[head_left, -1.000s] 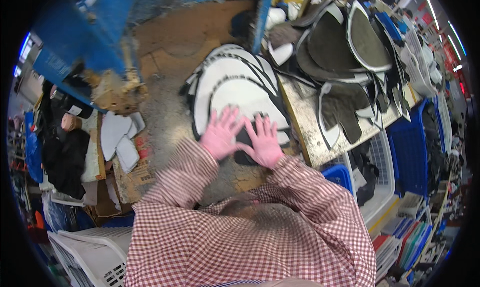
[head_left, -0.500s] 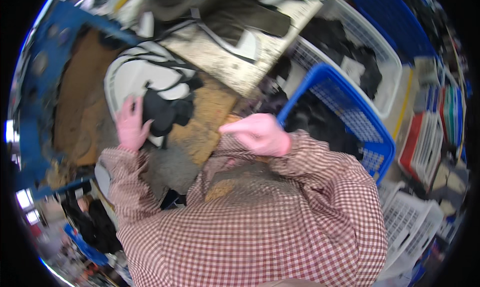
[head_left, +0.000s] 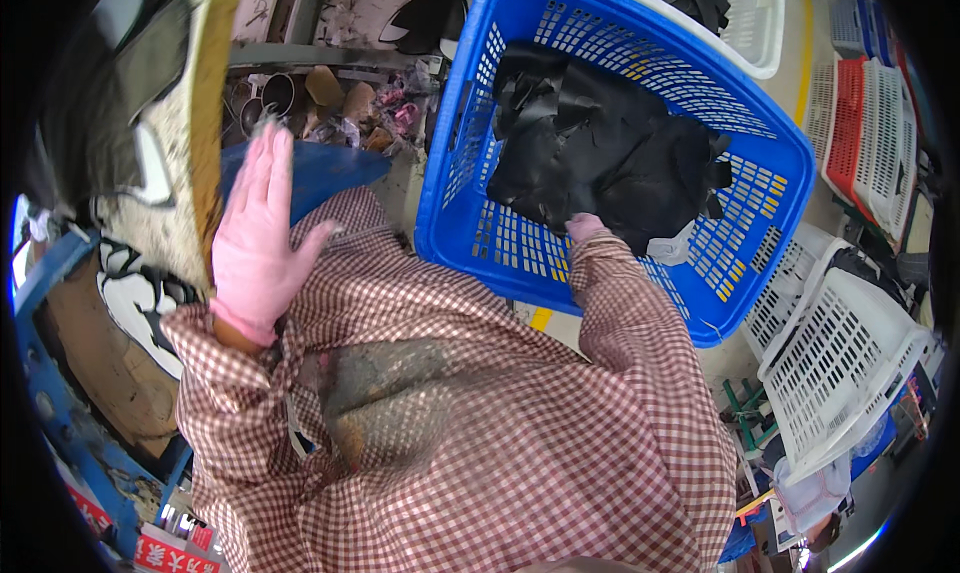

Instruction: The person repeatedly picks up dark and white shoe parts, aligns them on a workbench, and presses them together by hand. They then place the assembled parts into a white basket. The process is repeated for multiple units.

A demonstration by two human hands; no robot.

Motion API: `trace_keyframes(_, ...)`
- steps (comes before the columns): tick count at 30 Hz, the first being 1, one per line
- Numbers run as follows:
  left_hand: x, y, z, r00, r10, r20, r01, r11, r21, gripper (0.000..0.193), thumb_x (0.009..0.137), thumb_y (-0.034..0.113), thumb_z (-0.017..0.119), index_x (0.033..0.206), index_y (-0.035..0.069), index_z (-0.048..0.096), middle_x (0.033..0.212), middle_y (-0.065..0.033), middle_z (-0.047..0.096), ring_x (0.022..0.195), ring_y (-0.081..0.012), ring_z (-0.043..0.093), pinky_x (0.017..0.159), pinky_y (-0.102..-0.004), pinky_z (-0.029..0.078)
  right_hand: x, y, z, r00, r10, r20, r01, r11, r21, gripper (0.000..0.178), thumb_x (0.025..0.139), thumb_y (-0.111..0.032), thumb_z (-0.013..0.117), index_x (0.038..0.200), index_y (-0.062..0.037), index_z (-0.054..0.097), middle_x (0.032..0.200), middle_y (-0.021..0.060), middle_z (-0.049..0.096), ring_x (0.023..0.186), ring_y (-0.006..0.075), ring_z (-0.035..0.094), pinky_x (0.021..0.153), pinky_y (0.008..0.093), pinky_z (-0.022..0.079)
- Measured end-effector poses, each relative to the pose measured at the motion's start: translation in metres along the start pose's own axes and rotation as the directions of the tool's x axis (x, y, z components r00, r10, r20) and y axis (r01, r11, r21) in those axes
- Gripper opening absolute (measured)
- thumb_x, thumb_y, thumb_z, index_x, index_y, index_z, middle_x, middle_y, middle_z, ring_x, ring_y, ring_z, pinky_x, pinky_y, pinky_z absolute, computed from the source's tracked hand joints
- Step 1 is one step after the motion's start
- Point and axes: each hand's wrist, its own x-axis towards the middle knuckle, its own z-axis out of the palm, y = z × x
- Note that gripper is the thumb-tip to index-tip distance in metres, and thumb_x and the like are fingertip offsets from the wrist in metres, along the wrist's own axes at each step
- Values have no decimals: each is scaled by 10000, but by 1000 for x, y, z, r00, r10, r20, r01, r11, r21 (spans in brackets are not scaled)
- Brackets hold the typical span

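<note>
My left hand (head_left: 258, 238), in a pink glove, is raised beside the edge of a worn pale board (head_left: 185, 188). Its fingers are stretched out and nothing is in it. My right hand (head_left: 584, 226), gloved the same way, reaches into a blue plastic basket (head_left: 560, 273) and touches the near edge of a heap of thin black sheet pieces (head_left: 610, 143). The fingers are hidden at the sheets, so their grip does not show. White-and-black cut pieces (head_left: 140, 298) lie on the bench left of my left sleeve.
A white basket (head_left: 755, 23) stands beyond the blue one. Stacked white baskets (head_left: 845, 358) and a red basket (head_left: 850, 123) are at the right. Scraps (head_left: 345, 108) lie beyond my left hand. Blue metal framing (head_left: 50, 283) borders the bench at far left.
The view has swung right toward the blue basket. My left hand has left the white-and-black pieces and lifted. My right hand has moved from before my chest down into the basket.
</note>
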Motion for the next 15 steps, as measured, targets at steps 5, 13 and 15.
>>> trace_keyframes(5,1,-3,-3,996,-70,59,54,972,230,764,771,125,809,1462,63,491,1505,-196,468,1389,-385,452,1142,-441,390,48,-93,-19,999,-24,48,21,997,70,381,858,-397,633,1114,-136,741,1240,154,655,1149,348,628,1003,425,514)
trace_keyframes(13,-19,-8,-12,972,-170,-164,231,829,509,747,772,182,826,1460,124,541,1637,-168,262,1509,-424,229,1211,-548,212,176,-149,-53,955,-242,171,295,827,-478,779,873,-403,690,1530,-124,378,1642,71,291,1524,256,248,1216,500,229)
trace_keyframes(15,-19,-9,-14,964,-207,-168,262,847,463,810,750,140,835,1486,100,500,1634,-195,250,1509,-435,217,1210,-555,209,191,-149,-55,962,-200,185,262,865,-428,866,855,-428,716,1561,-131,311,1660,65,249,1535,259,220,1218,551,181)
